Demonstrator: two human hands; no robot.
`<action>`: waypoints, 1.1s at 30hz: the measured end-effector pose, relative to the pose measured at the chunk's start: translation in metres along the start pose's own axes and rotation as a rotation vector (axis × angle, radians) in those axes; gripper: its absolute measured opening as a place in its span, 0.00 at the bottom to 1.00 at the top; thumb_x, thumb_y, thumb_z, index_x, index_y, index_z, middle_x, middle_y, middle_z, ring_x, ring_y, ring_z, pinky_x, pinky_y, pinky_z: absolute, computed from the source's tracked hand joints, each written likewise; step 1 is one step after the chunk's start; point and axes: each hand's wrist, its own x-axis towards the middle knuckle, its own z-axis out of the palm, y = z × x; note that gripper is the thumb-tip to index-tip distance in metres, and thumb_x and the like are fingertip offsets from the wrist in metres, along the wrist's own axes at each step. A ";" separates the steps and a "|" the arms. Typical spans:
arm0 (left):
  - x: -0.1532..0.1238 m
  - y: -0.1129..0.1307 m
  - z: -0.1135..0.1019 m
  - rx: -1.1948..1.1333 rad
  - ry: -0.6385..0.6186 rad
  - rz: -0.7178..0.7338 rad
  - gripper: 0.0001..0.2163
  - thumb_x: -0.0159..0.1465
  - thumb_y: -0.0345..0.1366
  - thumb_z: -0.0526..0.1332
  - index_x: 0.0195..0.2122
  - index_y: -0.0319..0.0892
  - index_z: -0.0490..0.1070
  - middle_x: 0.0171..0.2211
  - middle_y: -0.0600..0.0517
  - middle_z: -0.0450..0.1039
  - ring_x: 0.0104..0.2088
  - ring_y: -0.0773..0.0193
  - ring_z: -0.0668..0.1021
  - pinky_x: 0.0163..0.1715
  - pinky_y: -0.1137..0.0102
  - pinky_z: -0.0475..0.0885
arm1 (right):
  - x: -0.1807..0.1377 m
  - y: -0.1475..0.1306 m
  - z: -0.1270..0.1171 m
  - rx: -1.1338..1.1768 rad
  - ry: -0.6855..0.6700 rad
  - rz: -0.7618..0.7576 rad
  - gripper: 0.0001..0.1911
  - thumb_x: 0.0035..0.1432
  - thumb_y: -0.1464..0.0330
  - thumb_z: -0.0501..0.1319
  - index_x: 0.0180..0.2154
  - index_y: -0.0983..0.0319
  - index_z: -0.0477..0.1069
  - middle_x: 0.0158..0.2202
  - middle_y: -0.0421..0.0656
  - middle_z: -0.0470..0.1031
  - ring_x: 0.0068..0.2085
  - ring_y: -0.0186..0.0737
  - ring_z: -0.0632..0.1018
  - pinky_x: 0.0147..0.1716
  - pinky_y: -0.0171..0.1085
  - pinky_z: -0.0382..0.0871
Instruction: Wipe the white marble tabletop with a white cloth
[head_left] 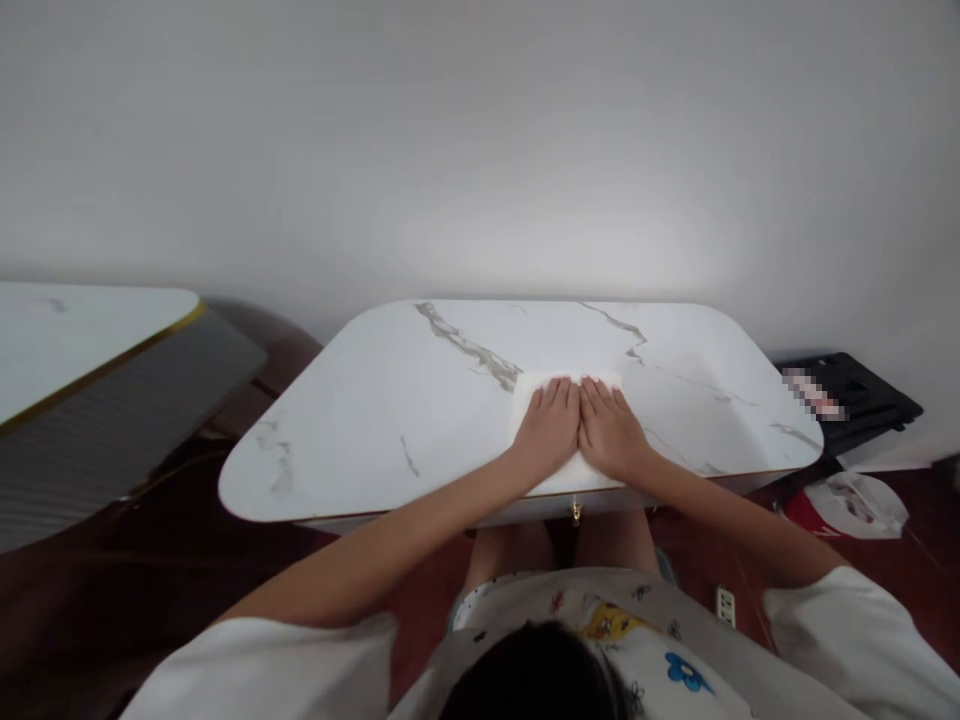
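A white folded cloth (529, 392) lies on a white marble-patterned table (360, 420), near its front edge. My left hand (547, 428) lies flat on the cloth with its fingers stretched out and close together. My right hand (611, 428) lies flat beside it, touching it along the forefinger, fingers also stretched out. Both palms press down on the cloth and cover most of it. Neither hand holds anything.
A second white table with a gold edge (82, 340) stands at the left. A black object (851, 398) sits against the wall at the right, with a white plastic bag (859, 503) on the dark red floor. A small gold drawer knob (576, 512) hangs under the table's front.
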 end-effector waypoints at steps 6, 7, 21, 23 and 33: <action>-0.024 0.043 -0.005 -0.085 -0.103 -0.001 0.25 0.62 0.27 0.46 0.61 0.27 0.50 0.63 0.33 0.51 0.64 0.48 0.53 0.59 0.52 0.52 | -0.053 0.008 -0.012 0.000 0.035 0.001 0.28 0.61 0.69 0.43 0.61 0.72 0.55 0.64 0.51 0.55 0.64 0.48 0.56 0.60 0.48 0.50; -0.020 0.051 -0.004 -0.107 -0.105 0.013 0.26 0.61 0.27 0.46 0.61 0.27 0.50 0.63 0.33 0.51 0.64 0.48 0.53 0.60 0.52 0.51 | -0.059 0.015 -0.013 -0.014 0.034 0.017 0.28 0.61 0.68 0.43 0.61 0.71 0.55 0.64 0.51 0.55 0.64 0.48 0.56 0.60 0.48 0.50; 0.122 0.015 0.034 -0.344 0.184 0.045 0.18 0.59 0.26 0.50 0.50 0.36 0.64 0.53 0.43 0.66 0.57 0.58 0.64 0.59 0.63 0.55 | 0.044 0.113 0.015 -0.097 -0.009 0.040 0.29 0.63 0.68 0.39 0.61 0.74 0.54 0.63 0.54 0.56 0.62 0.51 0.59 0.58 0.50 0.52; 0.142 -0.007 0.038 -0.338 0.221 0.055 0.17 0.59 0.26 0.50 0.49 0.36 0.64 0.52 0.42 0.67 0.56 0.58 0.65 0.58 0.63 0.56 | 0.072 0.117 0.024 -0.099 0.004 0.042 0.28 0.62 0.68 0.40 0.61 0.74 0.54 0.63 0.54 0.56 0.62 0.51 0.59 0.58 0.50 0.52; 0.215 -0.065 0.047 -0.224 0.243 -0.028 0.13 0.61 0.26 0.49 0.46 0.36 0.64 0.48 0.41 0.69 0.52 0.56 0.69 0.54 0.62 0.59 | 0.175 0.151 0.061 -0.041 0.071 0.004 0.28 0.62 0.68 0.42 0.60 0.73 0.55 0.62 0.54 0.57 0.62 0.49 0.59 0.58 0.49 0.52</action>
